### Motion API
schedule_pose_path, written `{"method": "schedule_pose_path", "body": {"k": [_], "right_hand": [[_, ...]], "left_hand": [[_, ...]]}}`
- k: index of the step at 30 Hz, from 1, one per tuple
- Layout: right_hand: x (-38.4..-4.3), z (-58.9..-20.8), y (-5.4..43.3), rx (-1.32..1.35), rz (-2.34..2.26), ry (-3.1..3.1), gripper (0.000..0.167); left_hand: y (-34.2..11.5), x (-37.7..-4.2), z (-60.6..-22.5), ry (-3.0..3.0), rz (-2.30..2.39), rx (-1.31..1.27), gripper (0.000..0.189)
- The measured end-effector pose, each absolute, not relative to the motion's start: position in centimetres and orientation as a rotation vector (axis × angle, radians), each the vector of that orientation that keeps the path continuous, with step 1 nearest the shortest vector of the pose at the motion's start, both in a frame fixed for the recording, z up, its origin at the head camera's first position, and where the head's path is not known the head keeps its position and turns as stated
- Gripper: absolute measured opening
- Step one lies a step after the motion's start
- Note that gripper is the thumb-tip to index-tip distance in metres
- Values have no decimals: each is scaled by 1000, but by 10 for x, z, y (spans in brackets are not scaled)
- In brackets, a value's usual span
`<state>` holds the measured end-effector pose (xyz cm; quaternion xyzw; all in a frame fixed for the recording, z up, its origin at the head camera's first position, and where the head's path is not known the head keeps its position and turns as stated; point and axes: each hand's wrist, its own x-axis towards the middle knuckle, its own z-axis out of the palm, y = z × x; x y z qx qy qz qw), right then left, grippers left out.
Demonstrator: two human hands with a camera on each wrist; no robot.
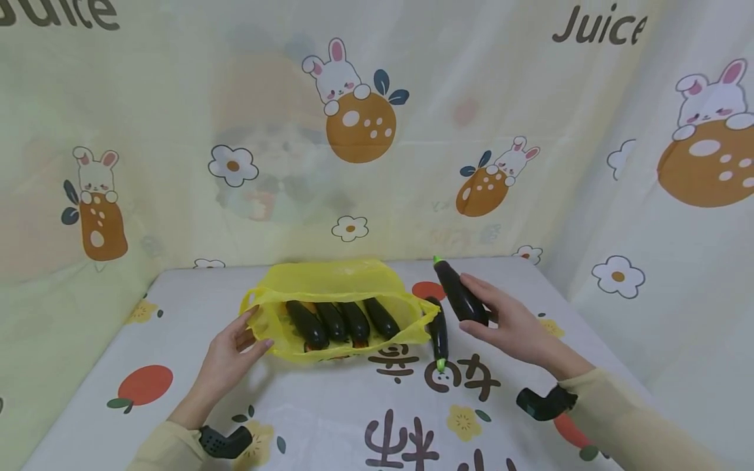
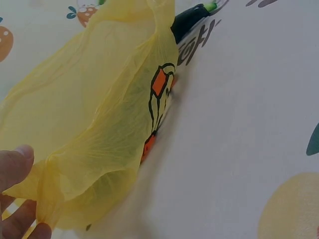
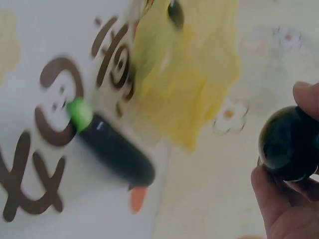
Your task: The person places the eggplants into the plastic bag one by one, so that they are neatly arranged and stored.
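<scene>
A yellow plastic bag (image 1: 332,278) lies on its side with its mouth toward me, and several dark eggplants (image 1: 307,325) rest inside in a row. At its left end my left hand (image 1: 228,356) grips the handle, with thumb and fingers around the thin plastic (image 2: 47,186). My right hand (image 1: 509,324) holds another eggplant (image 1: 461,291) above the table, its green stem end pointing up and away. One more eggplant (image 1: 439,337) lies on the cloth beside the bag's right end, partly behind the yellow handle; its green tip (image 3: 81,113) shows in the right wrist view.
A printed white cloth (image 1: 318,405) with fruit, flowers and lettering covers the table. Behind it hangs a patterned curtain (image 1: 283,222), and another curtain (image 1: 618,347) borders the right side. Both wrists carry a small black device (image 1: 226,443).
</scene>
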<state>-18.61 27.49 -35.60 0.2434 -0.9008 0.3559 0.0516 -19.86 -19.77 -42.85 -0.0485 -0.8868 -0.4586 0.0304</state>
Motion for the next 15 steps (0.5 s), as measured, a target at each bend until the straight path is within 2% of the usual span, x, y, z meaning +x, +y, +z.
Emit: {"method": "schedule_pose_path", "body": {"k": [7, 15], "right_hand": [[-174, -342, 242, 1028, 1188, -2766, 77], [-169, -350, 207, 1208, 1272, -2913, 76]], "left_hand": [[-199, -199, -429, -2743, -1421, -130, 75], [-197, -199, -427, -2736, -1416, -111, 75]]}}
